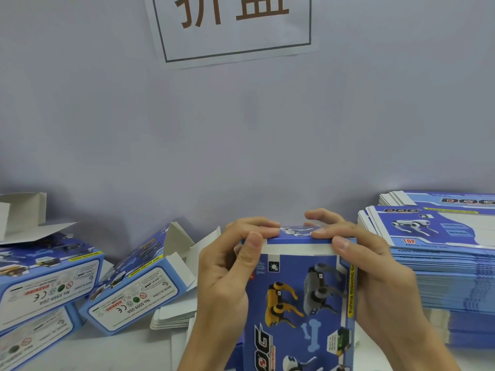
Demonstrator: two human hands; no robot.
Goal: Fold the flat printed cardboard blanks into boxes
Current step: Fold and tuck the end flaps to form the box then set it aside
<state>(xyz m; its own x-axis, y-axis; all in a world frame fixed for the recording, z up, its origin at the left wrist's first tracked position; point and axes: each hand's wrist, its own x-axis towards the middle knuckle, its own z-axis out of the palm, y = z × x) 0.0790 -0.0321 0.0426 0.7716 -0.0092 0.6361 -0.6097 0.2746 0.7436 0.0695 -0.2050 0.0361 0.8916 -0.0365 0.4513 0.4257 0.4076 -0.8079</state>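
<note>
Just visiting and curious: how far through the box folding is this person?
Done: folded boxes lie at the left, some flaps still open. In hand: the left hand and right hand grip one box, pressing down its top flap. Left: a tall stack of flat blanks at the right.

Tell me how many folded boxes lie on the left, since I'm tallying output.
3 in view: one at center-left with its end flaps open, one at the far left, and one under it at the picture's edge. More may lie outside the picture.
</note>
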